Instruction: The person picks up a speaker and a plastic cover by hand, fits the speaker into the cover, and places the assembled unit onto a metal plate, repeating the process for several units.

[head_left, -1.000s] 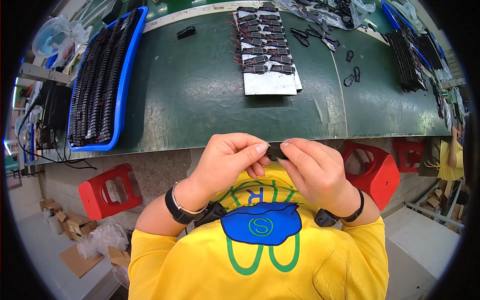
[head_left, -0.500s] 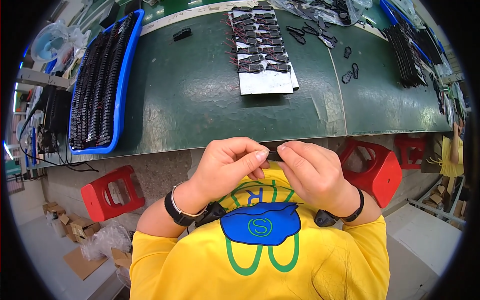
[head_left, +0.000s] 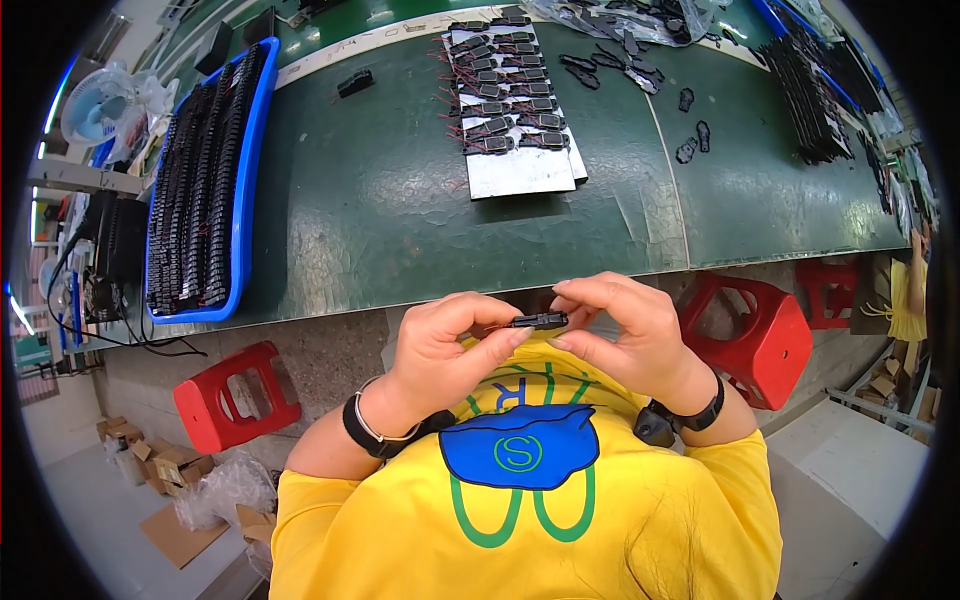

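Pinched between the thumb and fingers of my left hand [head_left: 452,338] is a small black speaker module [head_left: 540,321], held level just past the table's near edge. Thin red wires come off its left end, by my fingertips. My right hand [head_left: 632,325] is at the module's right end, its thumb and forefinger spread apart with the end of the part between them; whether a fingertip touches it I cannot tell. Similar modules [head_left: 490,145] with red wires lie in two columns on a white board [head_left: 520,182] on the green table. One more module [head_left: 355,83] lies alone to its left.
A blue tray [head_left: 243,230] packed with rows of black parts stands at the table's left. Loose black pieces [head_left: 686,150] and a clear plastic bag [head_left: 640,25] lie right of the board. Red stools [head_left: 235,398] [head_left: 755,340] stand below the near edge on both sides.
My right thumb and forefinger have parted from their pinch. The module, mostly hidden before, now shows lengthwise in my left fingers. The view has shifted slightly.
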